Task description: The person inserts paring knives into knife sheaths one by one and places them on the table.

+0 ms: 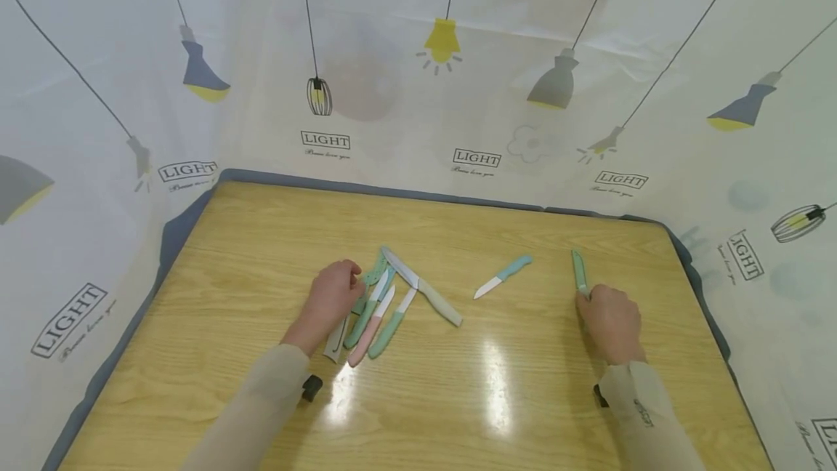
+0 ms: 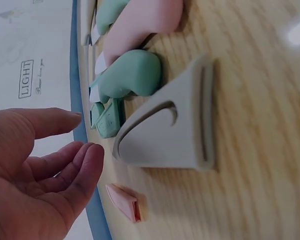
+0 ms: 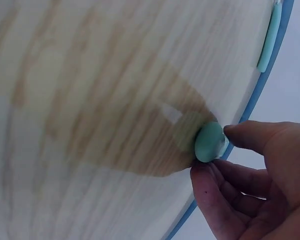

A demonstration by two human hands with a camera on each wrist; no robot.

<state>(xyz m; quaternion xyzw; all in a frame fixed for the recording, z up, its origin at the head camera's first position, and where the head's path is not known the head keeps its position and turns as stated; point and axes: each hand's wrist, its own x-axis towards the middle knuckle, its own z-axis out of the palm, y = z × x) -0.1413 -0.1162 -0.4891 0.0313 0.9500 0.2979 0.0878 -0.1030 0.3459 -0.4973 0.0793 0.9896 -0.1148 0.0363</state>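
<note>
My left hand [image 1: 330, 302] hovers left of a cluster of knives, thumb and fingers apart with nothing between them. Beside it lies a grey blade sheath [image 2: 165, 130], with a small pink sheath [image 2: 123, 202] nearby. The cluster holds two green-handled paring knives [image 1: 387, 335], a pink-handled one [image 1: 365, 341], a larger knife with a pale handle [image 1: 439, 304], and a perforated green sheath [image 1: 374, 273]. At the right, my right hand [image 1: 611, 320] pinches a green knife [image 1: 578, 267] near its handle; its far part is green, apparently a sheath over the blade.
A blue-handled paring knife [image 1: 513, 267] lies alone between the cluster and my right hand. The wooden table [image 1: 261, 238] ends at a blue-grey border, with lamp-printed cloth [image 1: 386, 93] rising behind and at both sides.
</note>
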